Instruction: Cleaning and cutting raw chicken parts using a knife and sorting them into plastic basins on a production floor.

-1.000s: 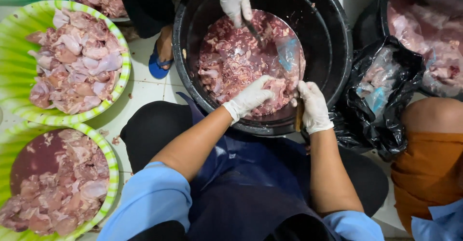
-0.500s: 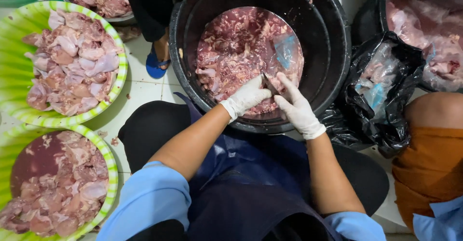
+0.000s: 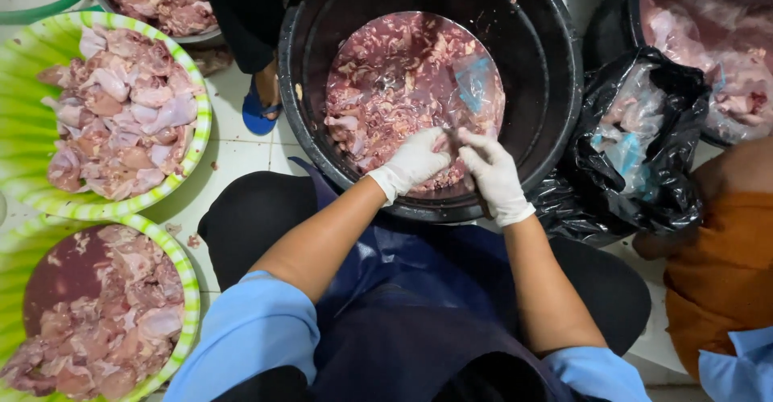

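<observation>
Starting far left: two green-rimmed bowls, upper (image 3: 36,52) and lower (image 3: 187,285), heaped with pale raw chicken pieces, on tiled floor (image 3: 233,156). Centre, black tub (image 3: 555,88) holds darker raw meat (image 3: 386,88) in reddish liquid. Left hand (image 3: 415,160) in white glove, curled on a piece at the tub's near side. Right hand (image 3: 495,177), gloved, closed on something thin and dark; cannot tell what. Black bag (image 3: 644,201) to the right. Risk: wet gloves slipping, liquid slopping over the rim.
</observation>
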